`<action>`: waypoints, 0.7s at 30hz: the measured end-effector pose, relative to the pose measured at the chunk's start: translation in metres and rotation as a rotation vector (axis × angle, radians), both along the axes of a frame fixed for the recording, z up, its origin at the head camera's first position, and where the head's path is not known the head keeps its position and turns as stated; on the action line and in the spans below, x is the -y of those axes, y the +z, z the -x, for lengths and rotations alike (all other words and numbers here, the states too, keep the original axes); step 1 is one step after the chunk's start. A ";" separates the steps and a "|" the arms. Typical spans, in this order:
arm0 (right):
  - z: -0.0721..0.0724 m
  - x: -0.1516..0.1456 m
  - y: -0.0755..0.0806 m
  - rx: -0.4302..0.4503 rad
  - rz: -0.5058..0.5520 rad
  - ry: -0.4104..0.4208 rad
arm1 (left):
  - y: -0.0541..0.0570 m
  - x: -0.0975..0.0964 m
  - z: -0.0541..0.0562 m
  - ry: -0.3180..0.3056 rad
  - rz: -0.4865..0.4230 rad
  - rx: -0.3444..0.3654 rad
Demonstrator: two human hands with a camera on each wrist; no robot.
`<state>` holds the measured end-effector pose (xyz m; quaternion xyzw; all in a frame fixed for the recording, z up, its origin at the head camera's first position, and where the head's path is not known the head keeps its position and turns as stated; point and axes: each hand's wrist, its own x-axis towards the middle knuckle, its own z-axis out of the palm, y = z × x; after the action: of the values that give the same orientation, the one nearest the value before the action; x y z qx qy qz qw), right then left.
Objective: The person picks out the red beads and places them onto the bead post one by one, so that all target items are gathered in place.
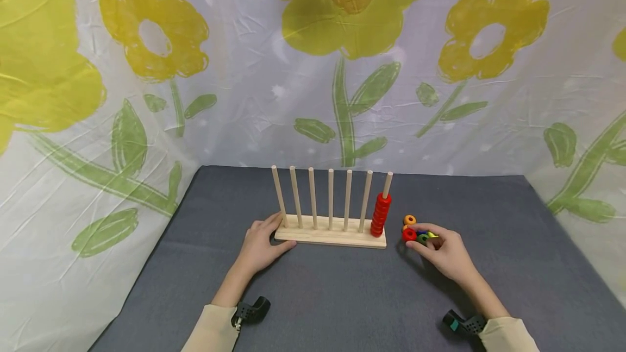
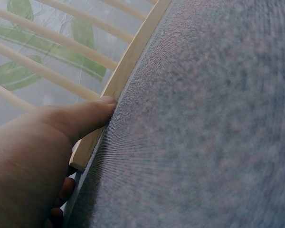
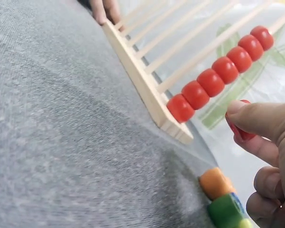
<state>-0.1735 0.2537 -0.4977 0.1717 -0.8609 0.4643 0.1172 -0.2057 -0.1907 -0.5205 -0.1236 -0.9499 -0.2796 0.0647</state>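
Observation:
A wooden peg stand (image 1: 330, 238) has a row of several upright pegs on a pale base. Red beads (image 1: 380, 214) are stacked on its rightmost peg, the tip of which shows above them; the other pegs are bare. My left hand (image 1: 261, 246) grips the stand's left end, thumb (image 2: 97, 114) against the front edge and fingers round the end and behind. To the right of the stand, my right hand (image 1: 447, 254) pinches one red bead (image 3: 244, 135) between thumb and forefinger. Loose beads lie close by that hand, including an orange bead (image 1: 409, 220) and a green bead (image 3: 226, 210).
A dark grey cloth (image 1: 332, 297) covers the table. Behind it hangs a pale curtain (image 1: 244, 80) printed with yellow flowers. Blue and yellow beads (image 1: 430, 234) sit in the loose group, partly covered by the right hand. Each wrist wears a black camera mount (image 1: 254, 310).

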 end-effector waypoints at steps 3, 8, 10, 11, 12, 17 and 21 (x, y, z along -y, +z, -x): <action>0.002 0.000 0.004 -0.008 -0.002 -0.004 | 0.000 0.000 0.000 -0.001 0.002 -0.001; 0.005 0.000 0.014 -0.034 0.017 -0.008 | -0.001 0.000 0.000 -0.001 0.004 -0.005; 0.006 -0.001 0.016 -0.051 0.026 0.001 | -0.001 0.000 0.000 -0.001 0.006 -0.008; 0.007 0.000 0.018 -0.057 0.031 0.006 | -0.001 0.000 0.000 -0.001 0.005 -0.010; 0.007 0.000 0.018 -0.063 0.032 0.011 | -0.001 0.000 0.000 -0.001 0.004 -0.013; 0.009 0.003 0.025 -0.066 0.024 0.017 | -0.002 0.000 -0.001 -0.010 0.000 -0.039; 0.011 0.007 0.032 -0.062 0.027 0.003 | -0.003 0.001 0.000 -0.008 -0.006 -0.040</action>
<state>-0.1848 0.2467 -0.4661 0.1857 -0.8504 0.4705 0.1452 -0.2053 -0.1913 -0.5232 -0.1326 -0.9471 -0.2802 0.0828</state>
